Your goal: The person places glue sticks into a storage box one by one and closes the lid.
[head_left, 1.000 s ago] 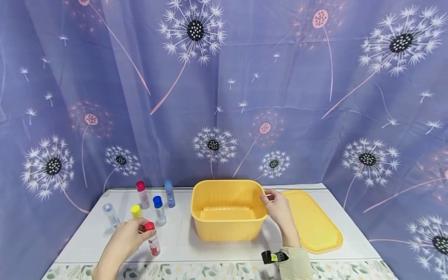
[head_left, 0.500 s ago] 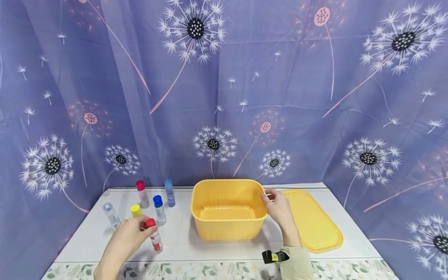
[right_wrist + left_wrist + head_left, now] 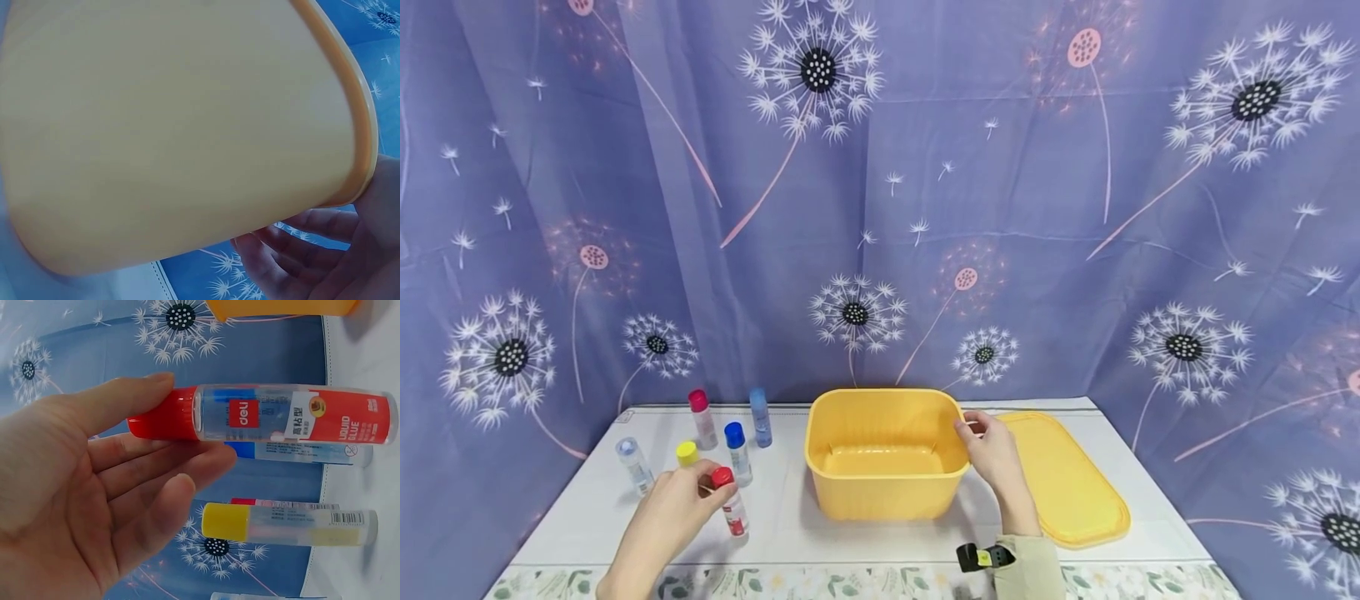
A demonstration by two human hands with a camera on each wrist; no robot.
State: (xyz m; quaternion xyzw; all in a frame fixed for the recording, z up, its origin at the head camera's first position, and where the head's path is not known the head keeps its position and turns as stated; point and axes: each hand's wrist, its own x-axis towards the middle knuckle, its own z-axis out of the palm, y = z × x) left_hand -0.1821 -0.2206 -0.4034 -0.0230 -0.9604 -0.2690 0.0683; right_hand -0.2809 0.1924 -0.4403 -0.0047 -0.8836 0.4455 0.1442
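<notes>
My left hand [image 3: 673, 504] pinches the red cap of a clear liquid glue bottle [image 3: 735, 512] between thumb and fingers. The bottle is upright; its red label reads "liquid glue" in the left wrist view. Its base seems just off the table. Right behind it stand a yellow-capped glue bottle [image 3: 287, 525], partly hidden by the hand, and a dark-blue-capped bottle [image 3: 740, 458]. With thumb and fingers, my right hand [image 3: 992, 450] grips the right rim of a yellow plastic box [image 3: 887, 498]. The box is uncovered and nothing shows inside.
A yellow lid [image 3: 1067, 479] lies flat right of the box. Farther left stand a pink-capped bottle [image 3: 703, 425], a light-blue bottle [image 3: 762, 421] and a clear-capped bottle [image 3: 636, 467]. A purple dandelion curtain [image 3: 880, 208] hangs behind the white table [image 3: 782, 533].
The left hand has raised the red-capped glue bottle slightly and shifted it a little to the right. The right hand stays on the box rim.
</notes>
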